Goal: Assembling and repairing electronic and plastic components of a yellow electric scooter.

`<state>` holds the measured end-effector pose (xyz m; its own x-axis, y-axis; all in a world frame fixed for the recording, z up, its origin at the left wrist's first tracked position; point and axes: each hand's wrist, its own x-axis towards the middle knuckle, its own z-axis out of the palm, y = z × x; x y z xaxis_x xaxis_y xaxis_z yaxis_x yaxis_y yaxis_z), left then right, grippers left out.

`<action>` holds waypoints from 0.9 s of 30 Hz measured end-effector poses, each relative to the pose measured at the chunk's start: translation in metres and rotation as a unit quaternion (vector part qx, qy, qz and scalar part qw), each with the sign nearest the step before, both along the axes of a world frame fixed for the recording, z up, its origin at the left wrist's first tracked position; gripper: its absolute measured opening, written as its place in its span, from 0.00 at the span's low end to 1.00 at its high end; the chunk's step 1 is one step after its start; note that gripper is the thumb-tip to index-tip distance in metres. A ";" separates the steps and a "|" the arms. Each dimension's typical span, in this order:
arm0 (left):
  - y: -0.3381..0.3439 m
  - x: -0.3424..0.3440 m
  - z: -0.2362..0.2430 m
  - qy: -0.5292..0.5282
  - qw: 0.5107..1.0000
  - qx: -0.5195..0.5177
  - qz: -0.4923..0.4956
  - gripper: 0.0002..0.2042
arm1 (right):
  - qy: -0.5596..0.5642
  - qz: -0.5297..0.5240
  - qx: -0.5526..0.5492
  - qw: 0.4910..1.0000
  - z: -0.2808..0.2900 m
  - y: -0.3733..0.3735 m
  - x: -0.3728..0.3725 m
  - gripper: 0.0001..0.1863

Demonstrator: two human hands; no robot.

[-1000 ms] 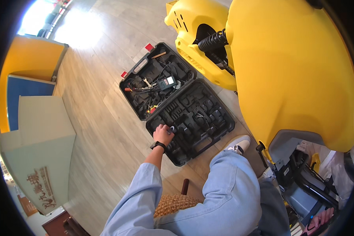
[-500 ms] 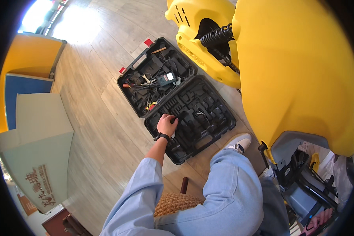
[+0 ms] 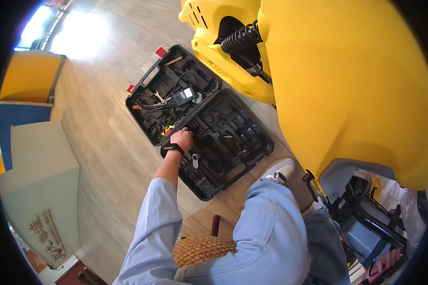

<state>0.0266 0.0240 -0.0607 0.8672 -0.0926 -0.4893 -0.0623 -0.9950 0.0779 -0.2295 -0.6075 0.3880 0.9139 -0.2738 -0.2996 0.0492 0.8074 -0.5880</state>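
1. The left arm, in a light blue sleeve (image 3: 152, 213), comes from the lower edge and reaches forward; a black watch (image 3: 177, 148) is on its wrist.
2. The left hand (image 3: 182, 139) is over the open tool case (image 3: 206, 195), near the hinge. Its fingers are bent downward, but the fingertips cannot be seen clearly, so I cannot tell if they hold something.
3. The case lies flat on the floor (image 3: 104, 156). In its far half are a red-ended tool (image 3: 136, 107), a pale wrench (image 3: 160, 97), dark cables and a small device with a lit screen (image 3: 188, 92).
4. In its near half, a pale oval piece (image 3: 195, 160) lies just beside the hand; dark shaped slots (image 3: 226, 137) extend to the right.
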 end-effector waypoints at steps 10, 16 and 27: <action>-0.004 0.035 0.008 0.070 0.980 0.076 -0.170 0.09 | 0.025 -0.019 -0.014 0.999 0.003 0.001 0.002 0.10; 0.000 0.036 0.003 0.031 0.974 0.078 -0.209 0.10 | 0.059 -0.022 -0.025 0.998 0.007 0.010 0.010 0.11; -0.004 0.041 0.005 0.094 0.978 0.082 -0.165 0.09 | 0.042 -0.028 0.022 0.998 0.003 0.011 0.011 0.10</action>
<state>0.0672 0.0204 -0.0559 0.6968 -0.2591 -0.6688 -0.3815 -0.9235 -0.0397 -0.2187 -0.5969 0.3909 0.8684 -0.3090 -0.3877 0.0466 0.8294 -0.5567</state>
